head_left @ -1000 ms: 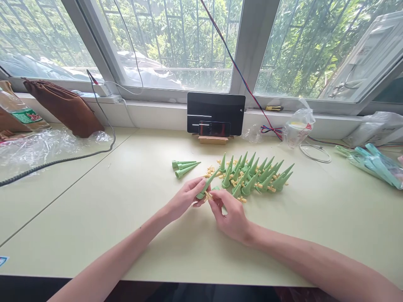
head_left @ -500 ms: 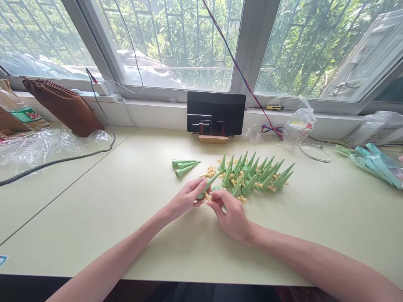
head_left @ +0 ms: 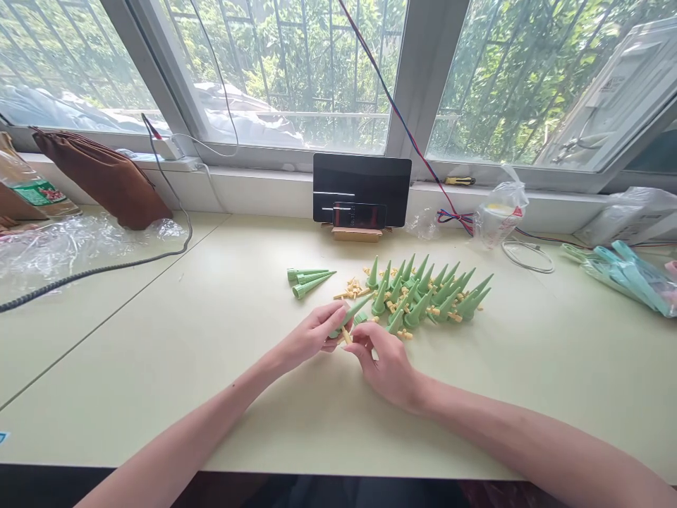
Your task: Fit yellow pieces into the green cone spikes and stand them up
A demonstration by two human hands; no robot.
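My left hand [head_left: 320,329] is closed round a green plastic spike [head_left: 357,305], whose tip points up and to the right. A small yellow plastic valve piece [head_left: 346,336] sticks out at the spike's wide end, and my right hand [head_left: 385,358] pinches its outer end between thumb and forefinger. Just beyond my hands lies a loose heap of yellow valve pieces [head_left: 355,288]. To its right stand and lean many green spikes [head_left: 420,310] fitted with yellow pieces. Plain green spikes [head_left: 311,282] lie on their sides to the left of the heap.
A black tablet [head_left: 364,180] and a phone [head_left: 360,214] stand on a cardboard holder against the wall. A bagged cup [head_left: 498,217], white cable [head_left: 529,257] and teal plastic bag [head_left: 627,275] are at right. A brown pouch [head_left: 103,176] and dark cord [head_left: 106,268] lie at left.
My right fingers have shifted slightly down and left on the yellow valve piece, and more of it shows. Both hands keep their hold, and the view has shifted slightly.
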